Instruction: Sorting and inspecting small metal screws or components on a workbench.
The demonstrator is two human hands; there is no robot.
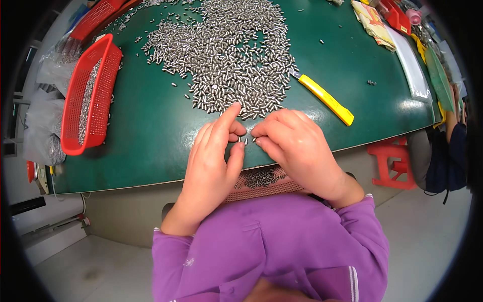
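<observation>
Along the table's near edge, my left hand (214, 148) has its index finger raised, while its thumb and bent fingers close around small silver metal pins (240, 139). Just to its right, my right hand (299, 141) pinches another small metal pin (254, 139) between thumb and forefinger. The two sets of fingertips are close together but apart. Beyond them spreads a big heap of bullet-shaped metal pins (241, 65), its near edge just past my fingers. Below my hands, partly hidden by them, a pink mesh basket (264, 190) at my lap holds more pins.
A red slotted basket (70, 121) with metal pins stands on the left of the green table (151, 136). A yellow utility knife (326, 99) lies right of the heap. Farther right are a clear plastic sheet (410, 65), a folded cloth (373, 25) and a red stool (392, 163).
</observation>
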